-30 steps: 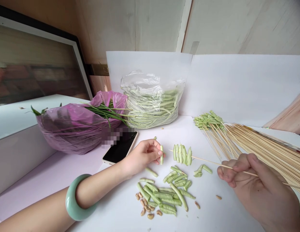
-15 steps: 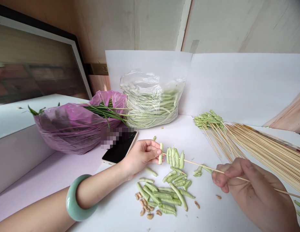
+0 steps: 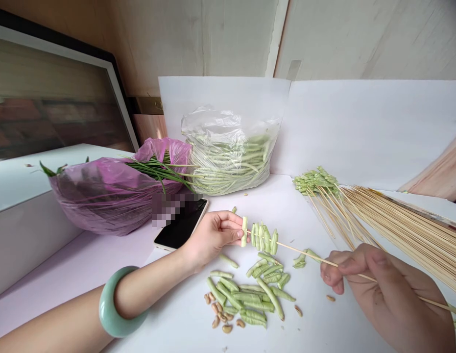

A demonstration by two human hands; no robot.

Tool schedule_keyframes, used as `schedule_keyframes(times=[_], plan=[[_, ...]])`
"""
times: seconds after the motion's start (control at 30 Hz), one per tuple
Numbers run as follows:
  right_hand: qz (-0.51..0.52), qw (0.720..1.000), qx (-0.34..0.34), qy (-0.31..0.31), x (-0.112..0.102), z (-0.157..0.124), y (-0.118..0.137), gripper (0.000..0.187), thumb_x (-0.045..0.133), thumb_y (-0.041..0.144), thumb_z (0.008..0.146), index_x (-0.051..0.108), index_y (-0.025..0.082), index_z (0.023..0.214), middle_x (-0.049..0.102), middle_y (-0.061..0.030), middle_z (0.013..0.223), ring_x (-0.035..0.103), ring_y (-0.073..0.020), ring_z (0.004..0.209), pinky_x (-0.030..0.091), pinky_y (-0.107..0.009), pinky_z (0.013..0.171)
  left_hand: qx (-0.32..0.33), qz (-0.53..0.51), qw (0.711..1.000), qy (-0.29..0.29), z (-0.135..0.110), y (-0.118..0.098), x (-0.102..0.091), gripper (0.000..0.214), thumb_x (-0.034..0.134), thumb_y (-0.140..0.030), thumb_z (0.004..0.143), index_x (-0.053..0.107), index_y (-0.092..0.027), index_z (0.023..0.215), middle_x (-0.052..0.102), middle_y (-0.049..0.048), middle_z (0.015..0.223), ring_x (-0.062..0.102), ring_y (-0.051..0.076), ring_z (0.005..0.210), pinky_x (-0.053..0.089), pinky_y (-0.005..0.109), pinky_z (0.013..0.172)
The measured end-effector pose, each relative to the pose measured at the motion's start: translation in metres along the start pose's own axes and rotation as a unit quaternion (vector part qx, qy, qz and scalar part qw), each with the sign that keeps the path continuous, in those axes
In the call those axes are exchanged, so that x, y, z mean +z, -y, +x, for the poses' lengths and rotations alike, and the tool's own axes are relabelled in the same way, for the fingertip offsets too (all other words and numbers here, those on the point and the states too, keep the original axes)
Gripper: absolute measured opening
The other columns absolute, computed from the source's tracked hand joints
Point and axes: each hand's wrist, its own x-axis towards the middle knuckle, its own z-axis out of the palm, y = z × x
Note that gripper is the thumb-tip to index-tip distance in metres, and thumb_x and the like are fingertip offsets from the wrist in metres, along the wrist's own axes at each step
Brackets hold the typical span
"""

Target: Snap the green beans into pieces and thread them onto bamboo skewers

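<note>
My left hand (image 3: pixel 213 238) pinches a short green bean piece (image 3: pixel 244 231) upright between thumb and fingers. My right hand (image 3: pixel 382 289) is closed on a thin bamboo skewer (image 3: pixel 308 255) that points left, its tip at that piece. Several bean pieces (image 3: pixel 263 237) sit threaded on the skewer right beside the pinched one. Below the skewer lies a heap of cut bean pieces (image 3: pixel 255 294) on the white table (image 3: pixel 183 323), with a few brown beans (image 3: pixel 222 318) at its left.
A phone (image 3: pixel 181 228) lies beside my left wrist. Behind it stand a purple bag of chives (image 3: pixel 110 193) and a clear bag of long beans (image 3: pixel 229 157). Finished bean skewers (image 3: pixel 316 181) and a stack of bare skewers (image 3: pixel 407 230) fill the right.
The skewer has slid left until its tip met the bean piece in my left hand. The threaded pieces came with it and now sit against that piece.
</note>
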Motion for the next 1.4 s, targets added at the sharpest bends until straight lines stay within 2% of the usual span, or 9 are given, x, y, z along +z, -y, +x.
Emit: schedule_keyframes(times=[0.17, 0.4, 0.53, 0.73, 0.97, 1.17, 1.23, 1.4], plan=[[-0.006, 1.0, -0.008, 0.003, 0.002, -0.003, 0.002, 0.035, 0.039, 0.032, 0.095, 0.069, 0.026, 0.078, 0.064, -0.0027, 0.063, 0.059, -0.0174, 0.059, 0.052, -0.03, 0.052, 0.021, 0.005, 1.0, -0.001, 0.0, -0.001, -0.001, 0.03, 0.084, -0.02, 0.053, 0.066, -0.008, 0.073, 0.068, 0.003, 0.06, 0.063, 0.011, 0.055, 0.052, 0.024, 0.06], [0.023, 1.0, 0.0, 0.012, 0.006, 0.0, 0.001, 0.035, 0.04, 0.034, 0.095, 0.069, 0.025, 0.077, 0.062, -0.0017, 0.06, 0.06, -0.0176, 0.057, 0.051, -0.031, 0.051, 0.05, -0.007, 0.998, 0.037, 0.0, -0.001, -0.002, 0.021, 0.082, -0.013, 0.055, 0.067, -0.007, 0.069, 0.069, 0.0031, 0.058, 0.062, 0.011, 0.052, 0.051, 0.021, 0.057], [0.055, 0.998, 0.037, -0.015, 0.009, 0.001, 0.001, 0.037, 0.041, 0.037, 0.094, 0.068, 0.025, 0.073, 0.063, -0.0021, 0.058, 0.06, -0.0181, 0.056, 0.048, -0.03, 0.048, 0.039, -0.022, 0.998, 0.042, 0.001, 0.0, -0.004, 0.022, 0.082, -0.013, 0.056, 0.068, -0.007, 0.071, 0.071, 0.0046, 0.062, 0.063, 0.011, 0.054, 0.052, 0.022, 0.058], [0.069, 0.996, 0.047, 0.033, 0.008, 0.004, -0.003, 0.036, 0.042, 0.04, 0.093, 0.069, 0.026, 0.075, 0.066, -0.0025, 0.062, 0.061, -0.0182, 0.059, 0.049, -0.031, 0.051, 0.001, -0.042, 0.999, 0.028, 0.0, 0.002, -0.005, 0.023, 0.083, -0.016, 0.055, 0.069, -0.008, 0.072, 0.071, 0.0044, 0.064, 0.063, 0.01, 0.054, 0.052, 0.02, 0.057], [0.099, 0.992, 0.068, 0.033, 0.008, 0.004, -0.004, 0.037, 0.043, 0.042, 0.092, 0.069, 0.026, 0.072, 0.066, -0.003, 0.06, 0.061, -0.0185, 0.06, 0.051, -0.032, 0.056, -0.006, -0.038, 0.998, 0.041, -0.001, 0.003, -0.006, 0.02, 0.083, -0.015, 0.055, 0.068, -0.01, 0.067, 0.071, 0.004, 0.064, 0.063, 0.01, 0.053, 0.05, 0.02, 0.055], [0.119, 0.985, 0.115, -0.041, 0.018, 0.004, 0.0, 0.039, 0.047, 0.046, 0.089, 0.067, 0.025, 0.064, 0.065, -0.0033, 0.055, 0.059, -0.0178, 0.057, 0.05, -0.033, 0.058, -0.012, -0.044, 0.998, 0.046, 0.0, 0.005, -0.007, 0.02, 0.083, -0.013, 0.054, 0.066, -0.011, 0.064, 0.069, 0.0009, 0.059, 0.061, 0.008, 0.051, 0.049, 0.019, 0.053], [0.113, 0.986, 0.113, -0.048, 0.019, 0.004, 0.0, 0.038, 0.049, 0.046, 0.088, 0.068, 0.025, 0.063, 0.064, -0.0028, 0.055, 0.06, -0.0174, 0.056, 0.051, -0.032, 0.058, -0.011, -0.043, 0.998, 0.046, 0.001, 0.005, -0.008, 0.02, 0.083, -0.014, 0.055, 0.067, -0.011, 0.067, 0.069, 0.0012, 0.061, 0.06, 0.008, 0.052, 0.048, 0.018, 0.054], [0.09, 0.993, 0.073, -0.019, 0.017, 0.007, -0.002, 0.037, 0.05, 0.045, 0.089, 0.072, 0.024, 0.067, 0.064, -0.0035, 0.057, 0.062, -0.0178, 0.054, 0.054, -0.032, 0.051, -0.021, -0.054, 0.997, 0.055, 0.0, 0.001, -0.007, 0.019, 0.08, -0.02, 0.063, 0.067, -0.011, 0.074, 0.067, 0.0016, 0.065, 0.06, 0.008, 0.056, 0.048, 0.019, 0.06]])
